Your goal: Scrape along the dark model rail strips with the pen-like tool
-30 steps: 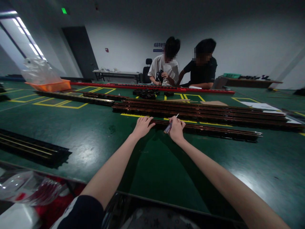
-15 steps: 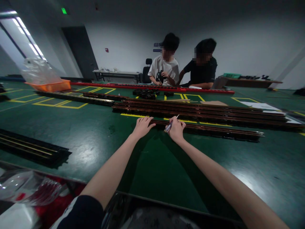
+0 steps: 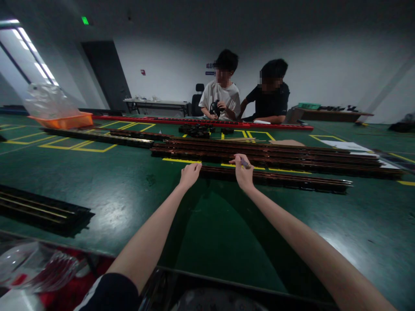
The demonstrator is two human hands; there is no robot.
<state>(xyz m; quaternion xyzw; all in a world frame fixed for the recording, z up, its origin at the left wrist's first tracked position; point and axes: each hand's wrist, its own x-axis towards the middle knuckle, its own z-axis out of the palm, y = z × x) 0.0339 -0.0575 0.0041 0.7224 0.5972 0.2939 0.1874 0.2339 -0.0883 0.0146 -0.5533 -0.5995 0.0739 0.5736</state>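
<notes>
A long dark strip with coppery rails [image 3: 292,180] lies across the green table [image 3: 129,177]. At its left end my left hand [image 3: 189,175] is closed on the strip, fingertips at the end. My right hand [image 3: 244,172] is over the same strip, closed round a small slim tool [image 3: 245,163], with thumb and forefinger reaching left. Whether the right hand touches the strip cannot be told. Just behind lies a stack of similar long strips [image 3: 275,154].
An orange basket [image 3: 65,121] with plastic bags stands back left. More strips [image 3: 42,209] lie at the left edge. Small black parts [image 3: 194,131] sit behind the stack. Two people [image 3: 223,95] are across the table, beyond a long red strip [image 3: 285,125]. White papers [image 3: 345,145] lie right.
My right hand has turned and shifted slightly right, its tool now pointing differently. My left hand's fingers have drawn together at the strip's left end. The whole view has shifted slightly.
</notes>
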